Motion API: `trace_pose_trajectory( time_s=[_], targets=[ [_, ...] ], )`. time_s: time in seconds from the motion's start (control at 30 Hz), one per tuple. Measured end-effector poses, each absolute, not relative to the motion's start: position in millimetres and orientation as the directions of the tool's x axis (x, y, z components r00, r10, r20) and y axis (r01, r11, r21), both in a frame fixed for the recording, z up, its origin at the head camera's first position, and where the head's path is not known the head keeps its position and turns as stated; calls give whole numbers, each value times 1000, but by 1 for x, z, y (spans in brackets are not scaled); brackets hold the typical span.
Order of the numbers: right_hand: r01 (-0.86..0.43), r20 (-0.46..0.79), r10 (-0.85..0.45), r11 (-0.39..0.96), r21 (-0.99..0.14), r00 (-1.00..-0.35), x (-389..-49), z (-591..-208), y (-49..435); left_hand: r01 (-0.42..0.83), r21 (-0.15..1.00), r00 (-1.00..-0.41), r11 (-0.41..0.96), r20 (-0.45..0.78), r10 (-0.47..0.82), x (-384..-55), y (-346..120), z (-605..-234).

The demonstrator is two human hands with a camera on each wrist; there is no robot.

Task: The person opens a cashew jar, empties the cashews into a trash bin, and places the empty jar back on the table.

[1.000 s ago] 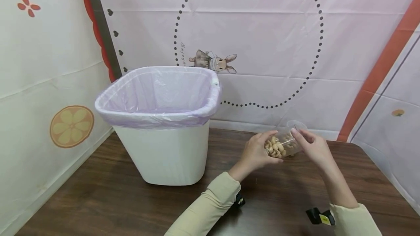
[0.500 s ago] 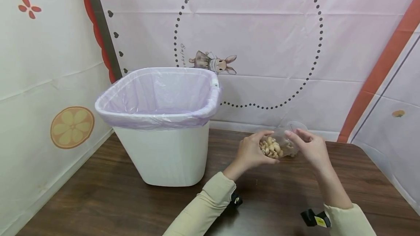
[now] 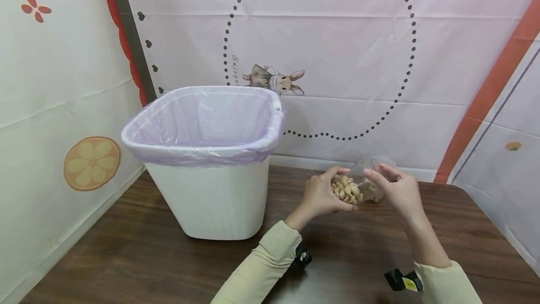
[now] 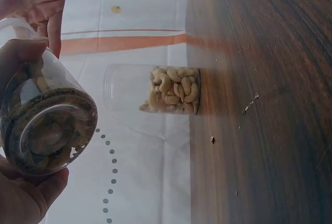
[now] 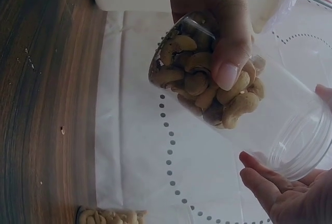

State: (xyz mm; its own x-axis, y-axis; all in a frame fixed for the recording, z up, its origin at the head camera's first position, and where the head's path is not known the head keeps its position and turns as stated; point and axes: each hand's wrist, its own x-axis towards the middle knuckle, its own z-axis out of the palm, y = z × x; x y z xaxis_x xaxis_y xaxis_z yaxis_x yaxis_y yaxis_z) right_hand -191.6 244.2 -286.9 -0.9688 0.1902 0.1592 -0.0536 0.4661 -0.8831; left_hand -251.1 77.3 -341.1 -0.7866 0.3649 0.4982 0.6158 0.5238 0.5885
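— Leftward, a touch: my left hand (image 3: 319, 196), the jar of cashews (image 5: 241, 107) and my right hand (image 3: 401, 193) have all shifted since a second ago.

— How are you holding it?

— With my left thumb and fingers curled round the lower part, up off the table (image 3: 126, 262), probably to steady the heavy end. It tilts, mouth up and to the right, so the nuts settle near the base.

— And your right fingers?

— They lie on either side of the clear rim; I can't tell whether they pinch it or only touch it.

— What's beyond?

— Crumbs (image 4: 250, 103) on the wood, then the white bin (image 3: 215, 205) on the left, its purple liner (image 3: 206, 157) folded over the edge, likely so it won't slip in. Farther, on the right, a second jar (image 4: 177, 90) stands upright, needing no hand. Farthest hangs the printed cloth (image 3: 337, 55).
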Motion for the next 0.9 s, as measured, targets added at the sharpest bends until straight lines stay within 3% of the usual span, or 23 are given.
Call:
trace_pose_trajectory(
  time_s=[0.3,0.63,0.77,0.9],
  targets=[
    [-56,174,218,462,-885,-960,-191,-289,245,598,634,-801,490,449,397,-253,76,-343],
    [-73,201,240,454,-888,-950,-194,-296,247,526,778,-813,344,341,471,-259,79,-349],
    [-123,248,224,456,-881,-943,-195,-300,248,495,832,-796,251,319,515,-259,78,-351],
    [-216,318,217,391,-895,-923,-197,-306,250,526,814,-777,247,341,529,-259,77,-349]
  ],
)
